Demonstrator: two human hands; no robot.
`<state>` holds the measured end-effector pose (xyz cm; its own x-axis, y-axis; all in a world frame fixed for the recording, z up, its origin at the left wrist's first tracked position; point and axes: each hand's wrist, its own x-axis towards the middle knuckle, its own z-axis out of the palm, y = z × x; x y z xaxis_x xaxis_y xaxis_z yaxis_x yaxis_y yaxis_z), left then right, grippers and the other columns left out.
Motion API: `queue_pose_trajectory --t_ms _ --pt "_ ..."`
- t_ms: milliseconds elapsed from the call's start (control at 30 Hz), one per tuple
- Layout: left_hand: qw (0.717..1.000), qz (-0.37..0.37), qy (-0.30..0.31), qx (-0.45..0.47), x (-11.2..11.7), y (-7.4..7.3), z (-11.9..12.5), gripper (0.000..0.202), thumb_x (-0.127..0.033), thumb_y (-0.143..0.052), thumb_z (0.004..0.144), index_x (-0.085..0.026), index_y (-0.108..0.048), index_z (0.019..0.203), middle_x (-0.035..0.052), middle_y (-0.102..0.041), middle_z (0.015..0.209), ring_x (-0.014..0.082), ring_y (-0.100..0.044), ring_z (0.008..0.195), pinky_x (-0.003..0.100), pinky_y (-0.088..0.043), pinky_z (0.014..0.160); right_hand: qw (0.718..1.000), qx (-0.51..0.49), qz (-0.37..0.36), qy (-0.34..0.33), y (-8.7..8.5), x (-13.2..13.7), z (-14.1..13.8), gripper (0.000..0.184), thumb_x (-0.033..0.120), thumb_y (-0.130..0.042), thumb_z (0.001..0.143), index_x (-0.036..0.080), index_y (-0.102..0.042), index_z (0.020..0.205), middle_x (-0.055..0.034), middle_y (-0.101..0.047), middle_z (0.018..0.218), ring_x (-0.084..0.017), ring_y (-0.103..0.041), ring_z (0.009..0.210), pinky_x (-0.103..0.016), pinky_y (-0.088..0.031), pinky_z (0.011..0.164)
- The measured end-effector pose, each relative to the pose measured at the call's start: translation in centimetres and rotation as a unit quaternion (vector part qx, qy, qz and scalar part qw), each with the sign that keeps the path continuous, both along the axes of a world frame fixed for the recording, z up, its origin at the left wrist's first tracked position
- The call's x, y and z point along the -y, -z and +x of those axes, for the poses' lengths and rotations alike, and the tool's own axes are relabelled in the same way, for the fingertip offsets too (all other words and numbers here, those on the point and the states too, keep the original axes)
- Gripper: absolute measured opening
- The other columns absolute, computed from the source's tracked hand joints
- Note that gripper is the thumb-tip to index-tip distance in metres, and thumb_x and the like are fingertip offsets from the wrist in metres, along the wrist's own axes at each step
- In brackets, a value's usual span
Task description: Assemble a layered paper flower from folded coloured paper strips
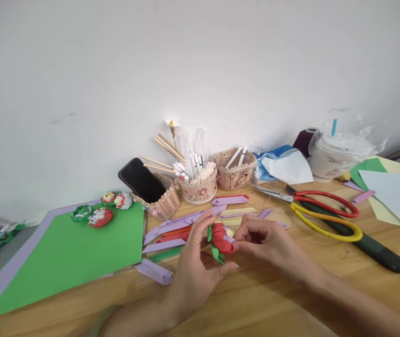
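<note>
The left hand point(195, 262), half open and curved, holds a red and green folded-paper flower point(220, 241), which is to the left of the metal scissors with red and yellow handles point(297, 196). The right hand point(266, 236), nearly closed, pinches a small lilac paper piece point(229, 238) at the flower.

Head view, one: worn on your head, looking forward and down over the desk point(249, 299) toward its far edge and the wall point(200, 61) behind; close range, your hands point(193, 264) low at centre.
</note>
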<state>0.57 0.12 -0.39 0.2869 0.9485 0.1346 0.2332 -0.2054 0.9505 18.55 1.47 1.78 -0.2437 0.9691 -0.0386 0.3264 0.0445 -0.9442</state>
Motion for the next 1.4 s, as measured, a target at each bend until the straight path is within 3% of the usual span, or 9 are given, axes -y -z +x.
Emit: queue_pose_trajectory --t_ms 167,367,733,933,1100,1267,1400 --pt "0.999 0.031 0.001 -0.011 0.2 -0.1 0.0 0.065 -0.028 -0.069 0.071 -0.029 -0.036 0.127 0.0091 -0.032 0.141 0.0274 -0.039 0.124 0.040 -0.045 0.093 0.999 0.004 0.044 0.000 0.1 0.1 0.1 0.019 0.035 -0.068 0.071 0.018 -0.067 0.063 0.0015 -0.049 0.064 -0.010 -0.042 0.055 -0.023 -0.032 0.048" --pt "1.000 0.007 -0.013 -0.014 0.1 0.2 0.0 0.065 -0.032 -0.068 0.071 -0.030 -0.035 0.127 0.0094 -0.028 0.142 0.0278 -0.043 0.120 0.040 -0.048 0.088 0.995 0.001 0.087 -0.039 -0.2 0.2 0.1 0.020 0.035 -0.059 0.081 0.022 -0.073 0.079 -0.0009 -0.054 0.065 -0.013 -0.047 0.063 -0.024 -0.036 0.055" --pt "0.999 0.040 0.016 -0.021 0.0 0.4 -0.1 0.063 -0.029 -0.069 0.071 -0.030 -0.036 0.125 0.0080 -0.027 0.144 0.0274 -0.035 0.128 0.037 -0.048 0.088 0.999 -0.030 0.019 0.008 -0.6 0.2 -0.2 0.024 0.042 -0.070 0.067 0.019 -0.073 0.062 0.0001 -0.054 0.057 -0.012 -0.047 0.058 -0.025 -0.038 0.053" --pt "0.999 0.016 0.025 0.013 -0.1 0.4 -0.1 0.065 -0.030 -0.071 0.069 -0.030 -0.037 0.124 0.0083 -0.029 0.143 0.0269 -0.034 0.129 0.040 -0.041 0.098 0.997 -0.071 -0.007 -0.040 -1.1 -0.1 0.2 0.025 0.044 -0.068 0.069 0.019 -0.074 0.067 0.0004 -0.054 0.060 -0.011 -0.048 0.058 -0.024 -0.038 0.054" --pt "0.998 -0.013 0.032 0.049 -0.1 0.1 -0.1 0.066 -0.030 -0.072 0.068 -0.030 -0.036 0.124 0.0080 -0.025 0.144 0.0257 -0.037 0.127 0.036 -0.045 0.095 0.995 -0.072 0.001 -0.067 -1.7 -0.1 0.4 0.022 0.039 -0.062 0.076 0.021 -0.074 0.075 -0.0004 -0.057 0.065 -0.012 -0.049 0.063 -0.025 -0.040 0.058" --pt "0.998 -0.009 0.043 0.043 0.1 0.0 -0.3 0.067 -0.029 -0.072 0.068 -0.032 -0.035 0.124 0.0067 -0.024 0.145 0.0273 -0.036 0.127 0.033 -0.049 0.087 0.999 -0.031 0.027 -0.020 -1.2 0.1 0.4 0.021 0.039 -0.065 0.073 0.020 -0.074 0.070 -0.0008 -0.055 0.061 -0.013 -0.048 0.059 -0.026 -0.039 0.054" --pt "0.999 0.023 0.041 0.025 0.1 0.2 -0.3 0.067 -0.029 -0.071 0.069 -0.031 -0.036 0.125 0.0078 -0.024 0.145 0.0278 -0.032 0.130 0.037 -0.044 0.095 0.999 -0.013 0.043 -0.006 -0.8 0.3 0.4 0.019 0.038 -0.066 0.072 0.021 -0.072 0.065 -0.0001 -0.054 0.058 -0.013 -0.047 0.057 -0.027 -0.038 0.053"
